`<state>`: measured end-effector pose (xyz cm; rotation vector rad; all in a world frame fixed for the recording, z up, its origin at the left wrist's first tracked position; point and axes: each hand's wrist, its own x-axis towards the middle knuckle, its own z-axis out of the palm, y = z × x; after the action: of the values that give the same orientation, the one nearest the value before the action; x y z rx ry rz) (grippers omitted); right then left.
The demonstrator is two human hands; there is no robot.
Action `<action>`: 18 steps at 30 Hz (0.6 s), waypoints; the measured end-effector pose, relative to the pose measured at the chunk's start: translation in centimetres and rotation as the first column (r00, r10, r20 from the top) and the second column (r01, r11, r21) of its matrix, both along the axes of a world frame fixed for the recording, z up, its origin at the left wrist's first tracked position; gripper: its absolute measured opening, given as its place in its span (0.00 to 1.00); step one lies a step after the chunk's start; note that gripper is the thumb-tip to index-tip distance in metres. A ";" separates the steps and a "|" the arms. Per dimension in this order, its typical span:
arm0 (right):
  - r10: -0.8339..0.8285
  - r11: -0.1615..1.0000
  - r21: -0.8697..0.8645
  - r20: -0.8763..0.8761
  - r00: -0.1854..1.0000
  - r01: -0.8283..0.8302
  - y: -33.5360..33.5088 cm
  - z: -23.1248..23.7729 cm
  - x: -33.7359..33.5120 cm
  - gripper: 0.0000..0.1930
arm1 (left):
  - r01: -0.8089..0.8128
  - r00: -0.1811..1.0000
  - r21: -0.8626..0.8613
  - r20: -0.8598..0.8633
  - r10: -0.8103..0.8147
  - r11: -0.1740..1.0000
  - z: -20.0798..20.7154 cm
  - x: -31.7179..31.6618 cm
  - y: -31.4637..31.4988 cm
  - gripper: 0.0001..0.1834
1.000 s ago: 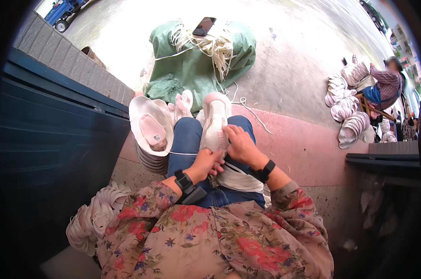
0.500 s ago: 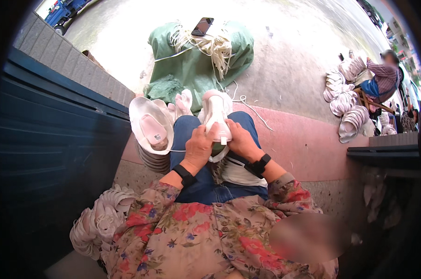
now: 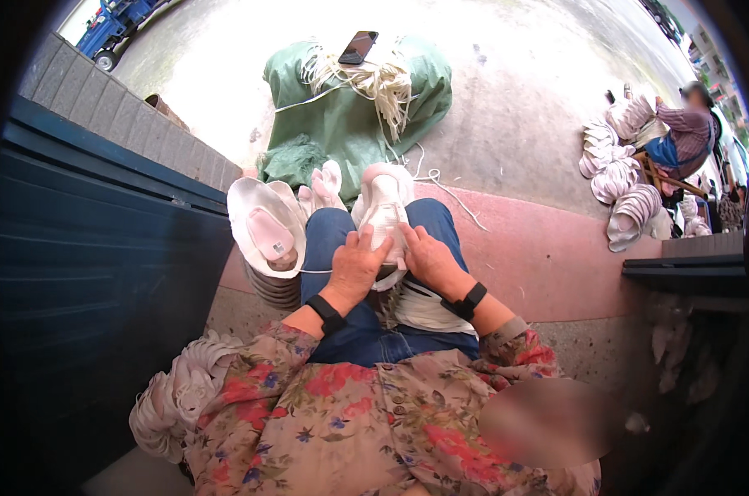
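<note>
Between my knees is a white shoe upper [image 3: 386, 202], its rounded pale-pink end pointing away from me and a ribbed panel facing up. From the left, my left hand [image 3: 358, 266] holds its near end, thumb against the side. My right hand [image 3: 430, 258] grips the opposite side, fingers closed along the edge. My palms and fingers hide part of the near end. By my left knee, another white upper with a pink insole-shaped piece [image 3: 267, 231] tops a nested stack. A white lace [image 3: 316, 270] runs from that stack toward my left hand.
A green sack-covered bundle [image 3: 333, 124] ahead carries white laces [image 3: 382, 87] and a phone [image 3: 358, 47]. Blue metal door panels [image 3: 101, 240] stand left. More uppers [image 3: 184, 393] lie by my left elbow. At far right a person [image 3: 684, 136] sits beside piles of uppers [image 3: 626, 215].
The upper has turned in my hands: a smooth face with a small white tab showed before, and the ribbed panel shows now. My fingers have shifted slightly on its near end.
</note>
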<state>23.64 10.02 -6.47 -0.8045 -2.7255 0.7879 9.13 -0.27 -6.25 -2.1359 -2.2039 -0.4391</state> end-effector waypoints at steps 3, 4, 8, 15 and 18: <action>0.029 0.996 0.084 0.084 0.996 -0.036 -0.4 2.1 -0.6 0.30 | 0.055 0.992 0.049 0.115 -0.060 0.997 -0.1 -0.5 0.1 0.26; 0.066 0.982 0.172 0.059 0.996 -0.075 -0.6 2.6 -0.8 0.32 | 0.049 0.992 0.044 0.111 -0.054 0.998 -0.3 -0.7 -0.1 0.26; 0.255 0.887 0.354 0.156 0.954 -0.295 -1.0 2.0 -2.6 0.33 | -0.164 0.912 0.077 0.392 0.122 0.983 -1.1 -0.9 -0.3 0.19; 0.363 0.839 0.353 0.202 0.910 -0.414 -0.8 -0.4 -2.2 0.15 | -0.313 0.728 -0.119 0.607 0.318 0.942 -1.6 -1.5 -0.2 0.10; 0.440 0.834 0.279 0.186 0.879 -0.476 -0.5 0.7 -2.4 0.12 | -0.222 0.864 0.023 0.469 0.185 0.975 -1.5 -1.1 -0.3 0.10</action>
<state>21.26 9.48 -5.77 -0.1207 -3.0804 0.3545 8.03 -0.57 -7.75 -1.8750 -2.5605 -1.1023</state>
